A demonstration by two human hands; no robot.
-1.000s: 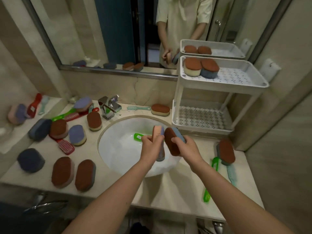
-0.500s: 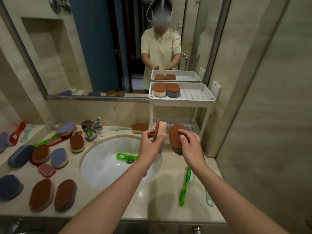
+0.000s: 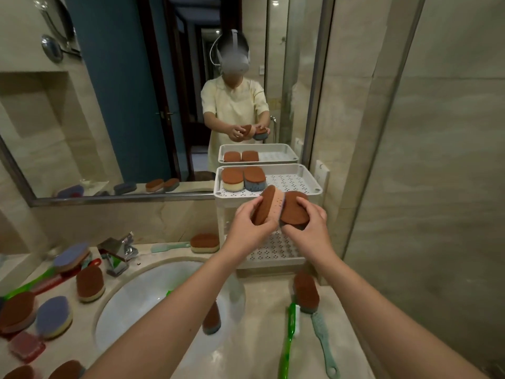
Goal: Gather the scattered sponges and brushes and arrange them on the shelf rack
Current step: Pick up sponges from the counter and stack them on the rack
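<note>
Gripping one sponge per hand: the fingers (image 3: pixel 250 209) of your left hand (image 3: pixel 247 228) are curled round the pink sponge (image 3: pixel 270 205), held on edge with its brown scrub face turned left. The fingers of your right hand (image 3: pixel 310 228) are clamped over the brown-topped sponge (image 3: pixel 293 213); its body looks blue-grey, though your hand hides most of it. The two sponges touch each other in the air, just in front of the front rim of the shelf rack's top tray (image 3: pixel 291 179) and above the lower tray (image 3: pixel 273 251).

Top tray, left end: a yellow-bodied sponge (image 3: pixel 232 179) and a blue-bodied sponge (image 3: pixel 254 177), side by side and touching.

Worktop (image 3: pixel 254 351), right of the basin (image 3: pixel 153 302): one sponge (image 3: pixel 306 295) with a green brush (image 3: pixel 288 340) and a teal brush (image 3: pixel 323 346) lying just beside it. Another sponge (image 3: pixel 205 242) lies behind the basin, near the rack's left leg. More sponges and brushes are scattered left of the tap (image 3: pixel 119 253).
</note>
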